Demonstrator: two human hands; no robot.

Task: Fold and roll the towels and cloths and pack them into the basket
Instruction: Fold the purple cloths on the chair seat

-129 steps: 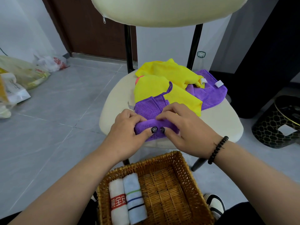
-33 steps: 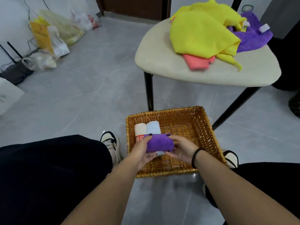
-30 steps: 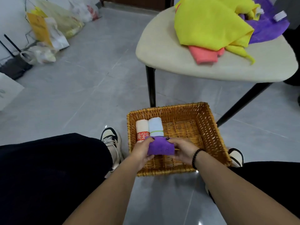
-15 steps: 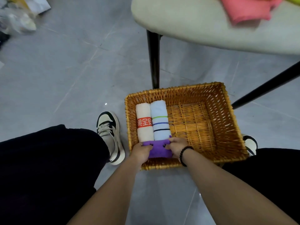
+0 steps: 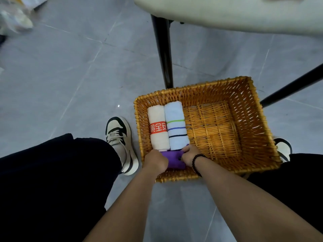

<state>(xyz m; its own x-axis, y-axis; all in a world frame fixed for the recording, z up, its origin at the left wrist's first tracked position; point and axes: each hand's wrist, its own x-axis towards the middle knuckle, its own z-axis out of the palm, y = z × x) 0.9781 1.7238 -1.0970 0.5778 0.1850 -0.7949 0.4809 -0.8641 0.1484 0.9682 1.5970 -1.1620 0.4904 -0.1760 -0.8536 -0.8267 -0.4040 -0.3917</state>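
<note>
Both hands, left (image 5: 155, 160) and right (image 5: 190, 154), gripping purple roll (image 5: 173, 158) in basket (image 5: 258, 119): press down snug against white rolls (image 5: 167, 126), keeping wrap tight before release.

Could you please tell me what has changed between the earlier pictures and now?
The purple cloth went from the chair, where it was being rolled, down into the basket, crosswise at the near ends of the two rolled towels. The left hand and right hand still hold it. The towels have not moved.
</note>
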